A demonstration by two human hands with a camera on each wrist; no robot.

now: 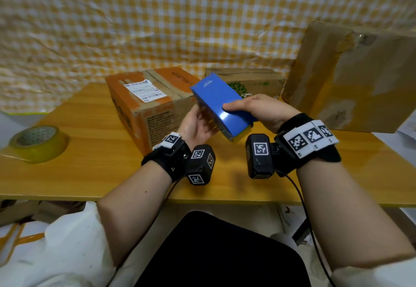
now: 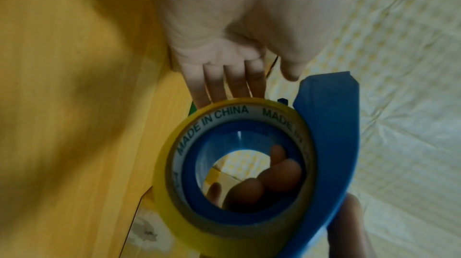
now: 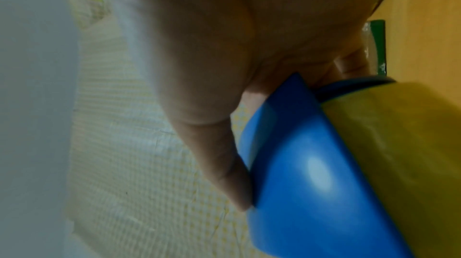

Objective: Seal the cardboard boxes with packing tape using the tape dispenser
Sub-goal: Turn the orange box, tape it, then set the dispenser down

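Note:
A blue tape dispenser [image 1: 221, 106] loaded with a yellowish tape roll [image 2: 174, 163] is held above the table, in front of the boxes. My right hand [image 1: 254, 108] grips it, thumb on the blue cover [image 3: 312, 163], and its fingers [image 2: 274, 175] show through the roll's core. My left hand [image 1: 198, 126] is open, palm up at the dispenser's left side, its straight fingers [image 2: 224, 84] touching the roll. An orange-brown cardboard box [image 1: 146, 106] with a shipping label stands just behind the hands, tape along its top seam.
A second brown box [image 1: 256, 81] sits behind the dispenser, and a large box [image 1: 351, 79] leans at the right. A spare tape roll [image 1: 38, 143] lies at the left of the wooden table [image 1: 90, 174]. Checked cloth hangs behind.

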